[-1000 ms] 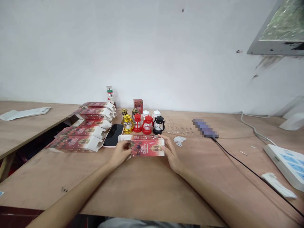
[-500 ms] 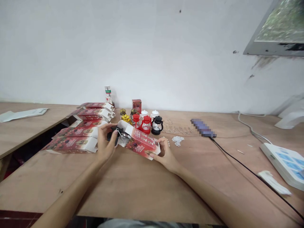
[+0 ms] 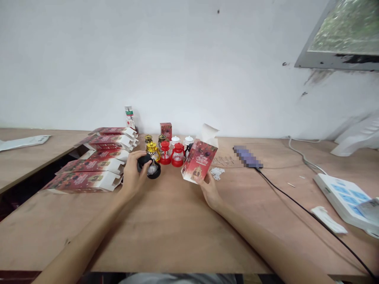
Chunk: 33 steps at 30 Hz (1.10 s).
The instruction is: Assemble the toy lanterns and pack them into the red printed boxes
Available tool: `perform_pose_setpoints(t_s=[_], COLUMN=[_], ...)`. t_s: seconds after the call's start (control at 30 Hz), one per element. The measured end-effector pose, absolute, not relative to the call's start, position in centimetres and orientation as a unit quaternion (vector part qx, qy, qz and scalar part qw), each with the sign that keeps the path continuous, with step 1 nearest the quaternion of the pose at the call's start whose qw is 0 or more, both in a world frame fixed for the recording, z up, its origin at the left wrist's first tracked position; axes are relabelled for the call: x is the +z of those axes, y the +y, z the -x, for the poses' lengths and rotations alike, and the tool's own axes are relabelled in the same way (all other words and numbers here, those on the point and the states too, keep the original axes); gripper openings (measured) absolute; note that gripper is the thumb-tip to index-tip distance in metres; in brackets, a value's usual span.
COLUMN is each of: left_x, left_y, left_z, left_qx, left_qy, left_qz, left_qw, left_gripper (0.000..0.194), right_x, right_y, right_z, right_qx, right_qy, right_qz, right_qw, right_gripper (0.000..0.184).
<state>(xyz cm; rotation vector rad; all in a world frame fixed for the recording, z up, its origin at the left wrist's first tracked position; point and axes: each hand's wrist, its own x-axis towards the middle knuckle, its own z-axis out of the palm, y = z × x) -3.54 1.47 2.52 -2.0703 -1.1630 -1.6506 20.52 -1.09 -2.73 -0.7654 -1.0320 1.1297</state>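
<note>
Between the fingers of my left hand (image 3: 134,171) is a small black lantern (image 3: 153,169), tilted with its base toward the right. My right hand (image 3: 210,191) grips the lower end of a red printed box (image 3: 200,159), held upright and slanted, its white top flap raised. Just beyond the hands stand a gold lantern (image 3: 153,151), two red lanterns (image 3: 178,155) and white lanterns (image 3: 175,141). Another black lantern is mostly hidden behind the box. Bronze-coloured lanterns (image 3: 148,139) stand farther back.
Several red boxes (image 3: 89,179) with open flaps lie at left. A closed red box (image 3: 166,130) and a bottle (image 3: 130,118) stand near the wall. White pieces (image 3: 217,173), metal wires (image 3: 223,160), a cabled phone (image 3: 248,157) and a white power strip (image 3: 345,197) lie rightward.
The black lantern has come apart from the box and now shows in my left hand. My right hand has turned the box from lying slanted to upright.
</note>
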Motion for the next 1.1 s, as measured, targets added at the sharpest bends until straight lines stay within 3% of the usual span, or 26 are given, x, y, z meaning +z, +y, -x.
perform_pose_setpoints(t_s=[0.23, 0.47, 0.73, 1.1], left_x=[2.0, 2.1, 0.6, 0.1], left_y=[3.6, 1.2, -2.9, -2.9], left_z=[2.3, 0.3, -3.6, -2.9], left_qx=[-0.455, -0.461, -0.441, -0.457], left_qy=[-0.425, -0.383, -0.283, -0.281], left_qz=[0.774, 0.762, 0.842, 0.818], left_qw=[0.113, 0.243, 0.133, 0.207], left_gripper=[0.016, 0.032, 0.043, 0.019], right_x=[-1.8, -1.5, -2.4, -2.5], right_y=[-1.6, -1.6, -2.0, -2.0], right_z=[-20.2, -20.7, -20.5, -20.3], right_qx=[0.595, 0.65, 0.661, 0.655], right_qy=[-0.385, -0.388, -0.43, -0.424], right_qz=[0.28, 0.261, 0.26, 0.265], right_qw=[0.647, 0.599, 0.558, 0.567], right_gripper=[0.039, 0.04, 0.044, 0.044])
